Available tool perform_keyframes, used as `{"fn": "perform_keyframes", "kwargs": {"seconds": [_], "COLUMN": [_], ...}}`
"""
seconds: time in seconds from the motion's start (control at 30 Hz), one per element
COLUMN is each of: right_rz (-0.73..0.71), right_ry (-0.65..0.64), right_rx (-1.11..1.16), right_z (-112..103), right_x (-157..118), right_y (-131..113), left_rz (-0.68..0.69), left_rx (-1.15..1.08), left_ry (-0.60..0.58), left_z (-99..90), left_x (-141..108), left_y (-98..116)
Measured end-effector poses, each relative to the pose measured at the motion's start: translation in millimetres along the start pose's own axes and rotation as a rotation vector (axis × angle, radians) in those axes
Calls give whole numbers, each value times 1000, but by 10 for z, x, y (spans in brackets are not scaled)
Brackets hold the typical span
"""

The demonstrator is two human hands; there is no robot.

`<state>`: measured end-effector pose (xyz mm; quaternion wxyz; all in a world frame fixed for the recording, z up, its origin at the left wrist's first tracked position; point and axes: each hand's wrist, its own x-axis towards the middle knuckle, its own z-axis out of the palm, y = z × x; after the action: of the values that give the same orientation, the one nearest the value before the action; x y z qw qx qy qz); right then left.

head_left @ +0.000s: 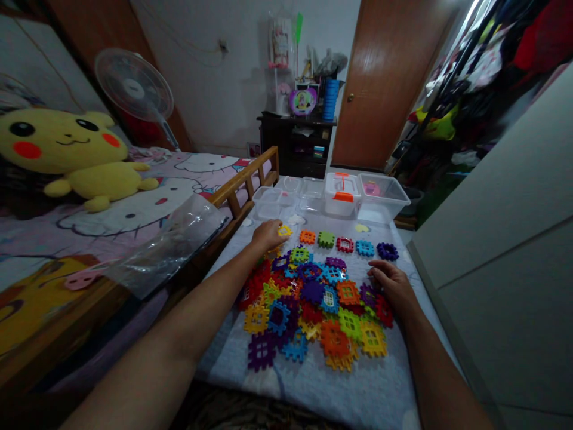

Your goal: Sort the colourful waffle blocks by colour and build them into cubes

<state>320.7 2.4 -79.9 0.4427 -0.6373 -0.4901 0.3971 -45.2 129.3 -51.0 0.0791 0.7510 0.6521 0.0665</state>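
Observation:
A heap of interlocking plastic waffle-block squares (308, 304) in many colours lies on a white quilted cover (371, 394). Beyond it stands a row of single squares, from an orange one (307, 236) to a purple one (387, 251). My left hand (268, 235) is at the far edge of the heap, its fingertips against a small yellow square (284, 230). Whether it grips that square is hidden. My right hand (387, 283) rests with slightly parted fingers at the heap's right edge, beside a red square (384, 310).
Clear plastic boxes (268, 203) and a lidded box with orange latches (342, 194) stand at the cover's far end. To the left are a wooden bed rail (237, 182) and a clear plastic sheet (179, 245). A pale wardrobe panel (492, 239) closes off the right.

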Motion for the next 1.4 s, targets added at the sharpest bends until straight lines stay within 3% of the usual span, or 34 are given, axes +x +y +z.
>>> {"fn": "perform_keyframes", "kwargs": {"seconds": [0.13,0.4,0.7,0.87,1.2,1.4], "right_rz": [7,0,11,7,6,5], "right_ry": [-5,0,-5,7,-6,0], "right_rx": [17,-7,6,-11,-11,-4], "right_z": [3,-7,4,-2,-2,5], "right_x": [5,33,10,14,26,19], "right_y": [-2,60,27,27,54,47], "left_rz": [54,13,33,51,24,-17], "left_rx": [-8,-11,-126,-158,-75,-10], "left_ry": [-36,-128,-94,-144,-73,-114], "left_z": [68,3,-121,-177,-57,-46], "left_x": [-19,-144,-108,14,-50,-51], "left_y": [32,-241,-320,-436,-533,-557]}}
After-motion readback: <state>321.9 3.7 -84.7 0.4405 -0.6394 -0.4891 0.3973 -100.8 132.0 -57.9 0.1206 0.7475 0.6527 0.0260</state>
